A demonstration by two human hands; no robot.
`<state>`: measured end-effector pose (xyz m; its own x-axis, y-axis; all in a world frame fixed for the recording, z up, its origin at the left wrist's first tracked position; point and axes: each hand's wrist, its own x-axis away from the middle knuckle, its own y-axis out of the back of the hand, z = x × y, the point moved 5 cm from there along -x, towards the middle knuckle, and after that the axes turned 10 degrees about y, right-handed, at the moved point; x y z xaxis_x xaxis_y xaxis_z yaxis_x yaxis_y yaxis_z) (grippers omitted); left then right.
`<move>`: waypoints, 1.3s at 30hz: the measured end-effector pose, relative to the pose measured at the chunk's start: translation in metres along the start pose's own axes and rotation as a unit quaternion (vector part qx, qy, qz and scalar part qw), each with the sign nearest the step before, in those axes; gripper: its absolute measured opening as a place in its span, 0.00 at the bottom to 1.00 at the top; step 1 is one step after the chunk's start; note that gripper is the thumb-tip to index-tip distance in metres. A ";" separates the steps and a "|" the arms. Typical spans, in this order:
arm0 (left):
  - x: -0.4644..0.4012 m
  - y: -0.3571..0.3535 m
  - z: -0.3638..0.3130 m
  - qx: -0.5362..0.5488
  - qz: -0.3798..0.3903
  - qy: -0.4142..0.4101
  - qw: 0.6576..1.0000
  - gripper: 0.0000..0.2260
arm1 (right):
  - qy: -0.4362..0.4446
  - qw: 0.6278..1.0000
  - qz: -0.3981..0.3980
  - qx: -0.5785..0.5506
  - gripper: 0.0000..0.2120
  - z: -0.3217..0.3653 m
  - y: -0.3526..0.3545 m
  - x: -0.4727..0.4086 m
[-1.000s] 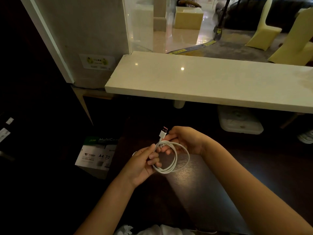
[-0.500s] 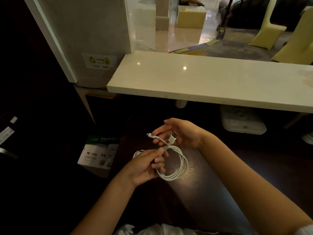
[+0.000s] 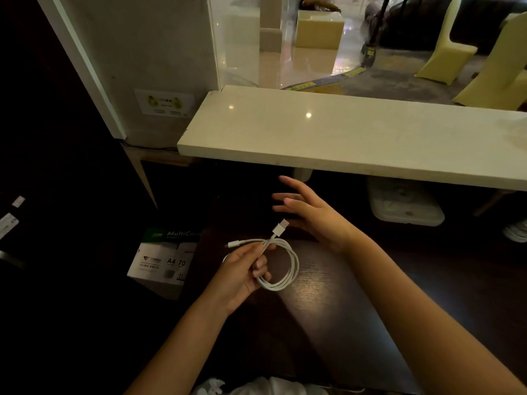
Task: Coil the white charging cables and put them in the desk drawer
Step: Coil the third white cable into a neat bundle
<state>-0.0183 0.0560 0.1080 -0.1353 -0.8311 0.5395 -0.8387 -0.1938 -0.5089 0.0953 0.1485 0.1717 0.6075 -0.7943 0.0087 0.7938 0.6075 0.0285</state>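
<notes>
Above the dark tabletop point(image 3: 328, 295): we see both hands.
Left hand point(image 3: 242, 276): our grip curls round the coiled white cable point(image 3: 288, 269), holding it over the tabletop.
Right hand point(image 3: 309, 215): fingers spread, holding nothing, just beyond the cable's plug.

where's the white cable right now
In the head view the coiled white cable sits low of centre, gripped in the left hand above the dark desk, its USB plug beside the open right hand.

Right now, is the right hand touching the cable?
Cannot tell. In the head view the open right hand is just behind the cable plug, overlapping it; the left hand grips the coil.
</notes>
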 end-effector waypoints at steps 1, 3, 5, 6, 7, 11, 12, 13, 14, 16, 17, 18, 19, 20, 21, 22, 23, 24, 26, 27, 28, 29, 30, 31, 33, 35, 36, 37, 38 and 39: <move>0.000 0.001 -0.001 -0.002 0.003 -0.009 1.000 0.11 | -0.021 0.999 -0.017 -0.019 0.21 -0.009 0.004 0.004; 0.000 0.002 -0.004 -0.013 0.006 -0.023 1.000 0.11 | -0.073 0.997 0.031 0.012 0.19 -0.026 -0.001 0.013; 0.000 0.001 -0.005 -0.029 0.000 -0.033 0.999 0.10 | -0.072 0.991 0.084 0.070 0.12 -0.033 -0.010 0.020; 0.000 0.001 -0.005 -0.034 -0.007 -0.036 0.999 0.10 | -0.053 0.992 0.078 0.080 0.09 -0.032 -0.012 0.021; -0.001 0.002 -0.004 -0.036 -0.016 -0.039 0.998 0.09 | -0.036 0.994 0.065 0.078 0.08 -0.030 -0.012 0.021; -0.002 0.009 -0.005 -0.018 -0.029 -0.062 0.997 0.10 | -0.018 0.999 0.028 0.029 0.08 -0.028 -0.017 0.025; -0.002 0.010 -0.005 -0.020 -0.032 -0.073 0.997 0.11 | -0.015 1.000 0.011 0.017 0.07 -0.031 -0.018 0.026; -0.002 0.010 -0.005 -0.028 -0.039 -0.085 0.995 0.11 | -0.007 1.000 -0.008 0.018 0.06 -0.033 -0.019 0.026; -0.001 0.011 -0.005 -0.042 -0.054 -0.099 0.993 0.11 | 0.002 0.999 -0.026 0.030 0.05 -0.035 -0.020 0.026; 0.001 0.012 -0.007 -0.092 -0.099 -0.135 0.982 0.09 | 0.026 0.996 -0.050 0.075 0.04 -0.039 -0.022 0.027; 0.002 0.012 -0.009 -0.124 -0.122 -0.155 0.972 0.09 | 0.037 0.993 -0.055 0.101 0.04 -0.039 -0.023 0.027; 0.004 0.013 -0.011 -0.157 -0.143 -0.175 0.961 0.09 | 0.044 0.990 -0.057 0.121 0.04 -0.040 -0.025 0.027; 0.005 0.014 -0.013 -0.186 -0.159 -0.192 0.950 0.09 | 0.046 0.989 -0.060 0.129 0.05 -0.041 -0.027 0.028; 0.006 0.014 -0.015 -0.211 -0.167 -0.205 0.941 0.10 | 0.042 0.989 -0.073 0.125 0.07 -0.042 -0.028 0.027; 0.007 0.014 -0.016 -0.231 -0.166 -0.215 0.934 0.11 | 0.035 0.989 -0.090 0.116 0.08 -0.045 -0.029 0.027; 0.007 0.014 -0.016 -0.243 -0.159 -0.221 0.931 0.12 | 0.028 0.988 -0.106 0.108 0.10 -0.047 -0.029 0.026; 0.008 0.013 -0.015 -0.242 -0.143 -0.219 0.934 0.13 | 0.020 0.988 -0.116 0.102 0.11 -0.049 -0.030 0.025; 0.008 0.013 -0.013 -0.217 -0.121 -0.204 0.947 0.14 | 0.014 0.988 -0.121 0.096 0.11 -0.049 -0.031 0.025; 0.007 0.014 -0.008 -0.118 -0.062 -0.144 0.981 0.15 | 0.007 0.989 -0.128 0.067 0.09 -0.049 -0.032 0.025; 0.007 0.015 -0.006 -0.069 -0.033 -0.114 0.990 0.16 | 0.009 0.990 -0.129 0.049 0.07 -0.048 -0.031 0.025; 0.006 0.016 -0.004 -0.038 -0.011 -0.093 0.995 0.16 | 0.012 0.991 -0.128 0.036 0.06 -0.047 -0.031 0.025; 0.006 0.018 -0.003 -0.021 0.005 -0.078 0.997 0.16 | 0.012 0.992 -0.127 0.026 0.06 -0.047 -0.032 0.026; 0.006 0.019 -0.003 -0.019 0.011 -0.071 0.997 0.15 | 0.011 0.992 -0.126 0.017 0.06 -0.048 -0.032 0.026; 0.006 0.019 -0.003 -0.026 0.010 -0.070 0.997 0.16 | 0.005 0.992 -0.125 0.009 0.06 -0.050 -0.033 0.025; 0.004 0.022 -0.005 -0.042 -0.006 -0.078 0.996 0.16 | -0.018 0.993 -0.112 -0.028 0.06 -0.055 -0.033 0.025; 0.002 0.028 -0.008 -0.033 -0.031 -0.083 0.996 0.15 | -0.056 0.987 -0.066 -0.133 0.10 -0.061 -0.031 0.025; 0.001 0.031 -0.009 -0.022 -0.040 -0.084 0.995 0.14 | -0.074 0.979 -0.032 -0.186 0.13 -0.062 -0.030 0.026; 0.001 0.035 -0.010 -0.012 -0.045 -0.083 0.995 0.14 | -0.082 0.973 0.002 -0.218 0.16 -0.063 -0.029 0.027; 0.000 0.037 -0.011 -0.005 -0.046 -0.081 0.996 0.13 | -0.082 0.969 0.033 -0.231 0.18 -0.063 -0.027 0.029; 0.000 0.038 -0.011 -0.001 -0.044 -0.077 0.996 0.13 | -0.076 0.966 0.056 -0.239 0.20 -0.063 -0.027 0.030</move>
<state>-0.0558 0.0540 0.0958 0.0217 -0.8814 0.4718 -0.8443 -0.2689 -0.4634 0.0942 0.1092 0.1082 0.7082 -0.6935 0.1328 0.6675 0.5963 -0.4460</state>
